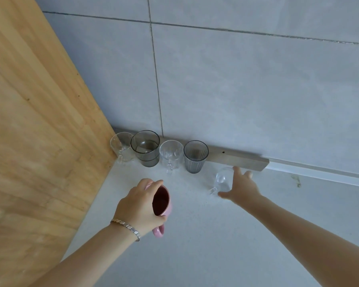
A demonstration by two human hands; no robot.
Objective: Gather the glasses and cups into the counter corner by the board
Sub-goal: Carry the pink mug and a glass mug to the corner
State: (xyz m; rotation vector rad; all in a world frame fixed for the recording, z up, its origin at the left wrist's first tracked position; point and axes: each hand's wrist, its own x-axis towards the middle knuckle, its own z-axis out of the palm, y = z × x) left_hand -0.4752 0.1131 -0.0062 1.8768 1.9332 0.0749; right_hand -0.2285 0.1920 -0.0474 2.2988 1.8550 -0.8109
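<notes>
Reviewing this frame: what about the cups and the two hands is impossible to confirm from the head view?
- Pink mug: the left hand wraps it, hiding whether its base touches the counter.
- Small clear cup: the right hand covers its far side; grip or mere touch is unclear.
- Corner clear glass: partly behind the smoky glass; contact with the wooden board is unclear.
</notes>
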